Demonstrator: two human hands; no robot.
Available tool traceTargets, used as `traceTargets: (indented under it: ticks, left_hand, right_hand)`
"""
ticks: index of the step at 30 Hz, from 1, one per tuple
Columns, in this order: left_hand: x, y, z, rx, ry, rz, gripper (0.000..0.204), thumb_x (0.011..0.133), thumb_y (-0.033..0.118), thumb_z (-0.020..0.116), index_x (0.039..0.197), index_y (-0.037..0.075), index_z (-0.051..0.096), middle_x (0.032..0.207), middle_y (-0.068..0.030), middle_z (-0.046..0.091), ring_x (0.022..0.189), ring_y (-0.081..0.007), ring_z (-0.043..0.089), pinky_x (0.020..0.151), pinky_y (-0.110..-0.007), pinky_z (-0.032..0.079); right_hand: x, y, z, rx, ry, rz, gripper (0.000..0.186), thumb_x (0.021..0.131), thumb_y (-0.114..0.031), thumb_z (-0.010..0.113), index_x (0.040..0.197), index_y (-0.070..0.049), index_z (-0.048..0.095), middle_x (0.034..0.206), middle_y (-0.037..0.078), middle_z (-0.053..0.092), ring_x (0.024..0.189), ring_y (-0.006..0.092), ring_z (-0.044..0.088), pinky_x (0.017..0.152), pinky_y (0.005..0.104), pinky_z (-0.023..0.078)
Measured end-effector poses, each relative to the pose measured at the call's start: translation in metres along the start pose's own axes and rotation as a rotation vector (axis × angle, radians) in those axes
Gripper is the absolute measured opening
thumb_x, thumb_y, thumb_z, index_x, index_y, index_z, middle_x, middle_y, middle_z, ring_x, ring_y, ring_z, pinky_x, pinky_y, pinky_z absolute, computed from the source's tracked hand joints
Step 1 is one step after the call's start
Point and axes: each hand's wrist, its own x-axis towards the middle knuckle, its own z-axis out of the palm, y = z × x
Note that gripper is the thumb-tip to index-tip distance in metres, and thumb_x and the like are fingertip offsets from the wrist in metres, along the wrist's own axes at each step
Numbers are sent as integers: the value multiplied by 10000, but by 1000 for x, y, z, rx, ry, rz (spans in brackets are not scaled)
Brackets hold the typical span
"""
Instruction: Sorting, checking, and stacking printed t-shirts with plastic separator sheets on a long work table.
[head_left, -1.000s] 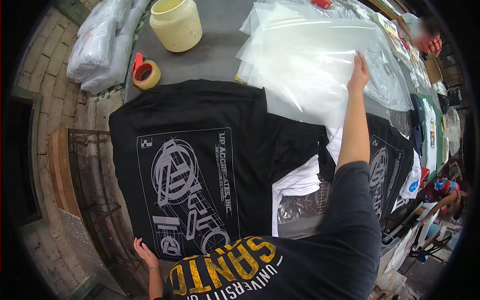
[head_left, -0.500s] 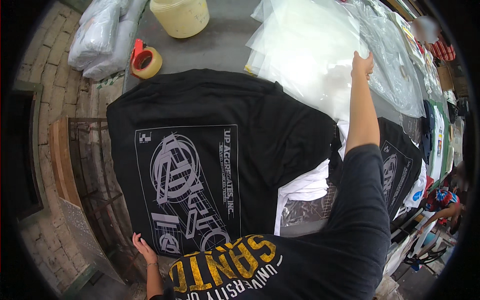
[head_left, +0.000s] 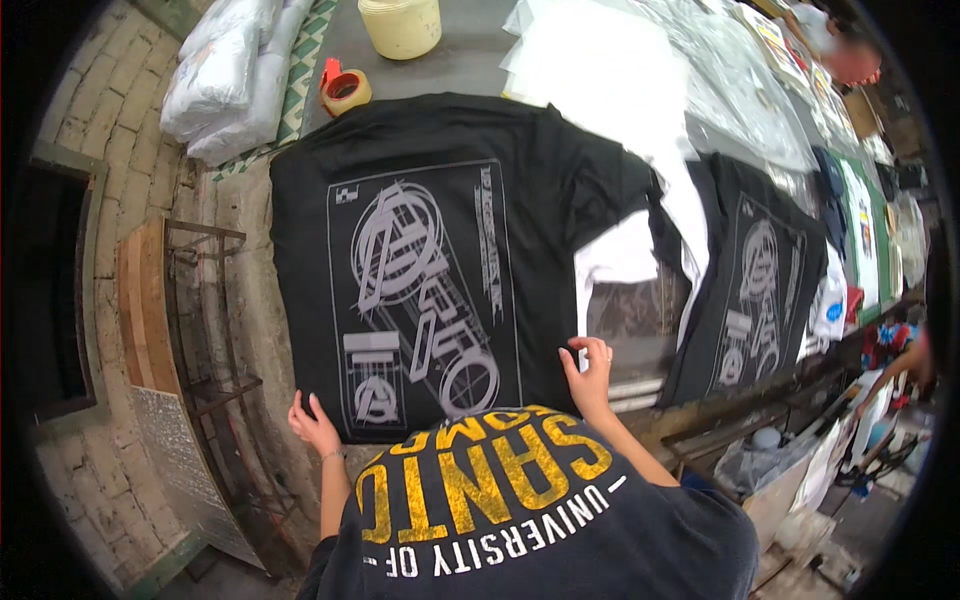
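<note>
Half-open hands (head_left: 317, 428) (head_left: 590, 378) at black shirt (head_left: 425, 275) edges

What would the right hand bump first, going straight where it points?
The right hand would probably meet the left black shirt first, at its right edge; depth is unclear.

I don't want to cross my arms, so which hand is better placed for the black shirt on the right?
Probably your right hand: it's nearer the right-hand shirt, while your left hand is at the left edge of the other black shirt.
</note>
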Motion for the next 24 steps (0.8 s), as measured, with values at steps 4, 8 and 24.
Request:
traceTargets:
  ticks: [4, 8, 24]
  left_hand:
    - [18, 0, 3, -13, 21, -47, 377, 851, 492, 622, 1010, 151, 625, 965, -18, 606, 1030, -253, 489, 925, -471, 326]
    - [37, -23, 7, -103, -42, -47, 395, 823, 519, 649, 912, 134, 633, 751, 24, 597, 879, -186, 535, 895, -435, 320]
    - [73, -60, -7, -808, -420, 241, 378, 972, 338, 528, 723, 54, 548, 649, 41, 503, 647, -50, 443, 606, -234, 396]
  right_hand:
    - [-49, 7, 9, 208, -21, 354, 307, 759, -140, 753, 1002, -43, 592, 817, 46, 515, 727, 145, 485, 656, 282, 424]
    - [-64, 35, 17, 300, 21, 414, 325, 762, -191, 769, 951, -4, 582, 732, 32, 526, 655, 117, 481, 615, 271, 430]
    - [-73, -107, -34, 893, 67, 133, 183, 981, -258, 528, 899, -94, 525, 806, -67, 482, 774, 45, 413, 743, 196, 335]
